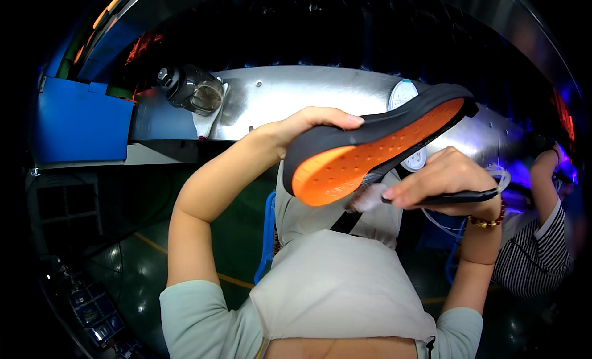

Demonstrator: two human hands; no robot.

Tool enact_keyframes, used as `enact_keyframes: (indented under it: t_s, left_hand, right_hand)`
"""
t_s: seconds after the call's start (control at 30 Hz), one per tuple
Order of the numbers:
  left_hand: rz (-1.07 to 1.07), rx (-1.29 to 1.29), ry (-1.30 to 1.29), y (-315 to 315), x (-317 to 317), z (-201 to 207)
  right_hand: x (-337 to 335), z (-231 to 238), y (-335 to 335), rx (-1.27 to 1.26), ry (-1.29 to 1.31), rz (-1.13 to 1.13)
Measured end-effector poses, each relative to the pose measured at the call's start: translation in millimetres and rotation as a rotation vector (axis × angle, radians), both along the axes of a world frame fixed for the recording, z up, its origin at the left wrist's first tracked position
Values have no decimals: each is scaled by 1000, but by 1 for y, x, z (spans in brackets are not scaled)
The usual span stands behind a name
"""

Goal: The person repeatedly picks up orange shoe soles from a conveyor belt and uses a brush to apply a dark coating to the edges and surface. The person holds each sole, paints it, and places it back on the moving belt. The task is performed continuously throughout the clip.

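My left hand (pixel 311 121) is closed around the wide end of a black shoe sole (pixel 385 123), thumb on its upper edge. The sole is raised and tilted, so its bright orange face (pixel 336 177) with small dimples shows. In my right hand (pixel 447 174) is a brush, gripped by its dark handle (pixel 465 197). A clear thin tube (pixel 502 179) loops at the handle's end. The brush's pale, blurred bristles (pixel 367 200) are at the lower edge of the sole, near its middle; whether they touch it I cannot tell.
Behind the sole runs a shiny metal bench (pixel 296 94). A dark bottle (pixel 196 90) lies on it at the left, on a white cloth-like piece (pixel 206 121). A white round dish (pixel 404 94) is partly hidden by the sole. A blue box (pixel 83 121) stands left; another person's arm (pixel 542 180) is at right.
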State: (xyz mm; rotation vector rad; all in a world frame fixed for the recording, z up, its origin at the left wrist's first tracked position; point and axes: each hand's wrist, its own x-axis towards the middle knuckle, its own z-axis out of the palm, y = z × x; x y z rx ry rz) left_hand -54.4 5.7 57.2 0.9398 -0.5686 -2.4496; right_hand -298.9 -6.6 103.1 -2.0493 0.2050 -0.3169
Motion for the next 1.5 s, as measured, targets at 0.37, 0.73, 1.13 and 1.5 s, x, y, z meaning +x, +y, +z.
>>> enact_keyframes:
  t_s: [0.37, 0.73, 1.13, 1.5]
  left_hand:
    - [71, 42, -192, 14, 10, 12]
    - [38, -49, -104, 15, 36, 3]
    - [107, 25, -176, 35, 65, -21]
    - [197, -25, 172, 34, 62, -47]
  right_hand:
    - [-9, -7, 15, -87, -114, -139]
    - [-22, -16, 7, 5, -149, -370]
    - [-46, -5, 2, -36, 149, -175]
    - [-38, -10, -1, 185, -50, -378]
